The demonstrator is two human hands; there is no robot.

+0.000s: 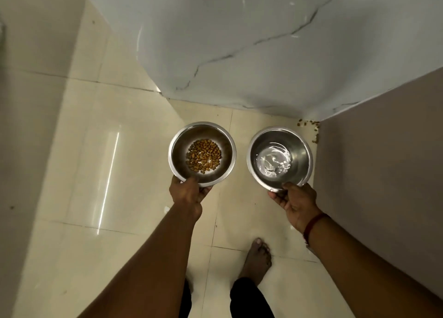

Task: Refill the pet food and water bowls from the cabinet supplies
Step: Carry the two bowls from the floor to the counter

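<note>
I hold two steel bowls above a cream tiled floor. The food bowl (pixel 175 150) on the left has a thin layer of brown kibble (pixel 203 156) at its bottom. My left hand (pixel 189 193) grips its near rim. The water bowl (pixel 302 147) on the right holds shallow water that ripples and glints. My right hand (pixel 296 201) pinches its near rim, thumb on top; a red thread circles that wrist.
A grey marble-look wall (pixel 239 42) stands ahead and a brown panel (pixel 383 174) rises on the right. Spilled kibble (pixel 309 124) lies in the floor corner between them. My bare right foot (pixel 257 257) is on the tiles below the bowls.
</note>
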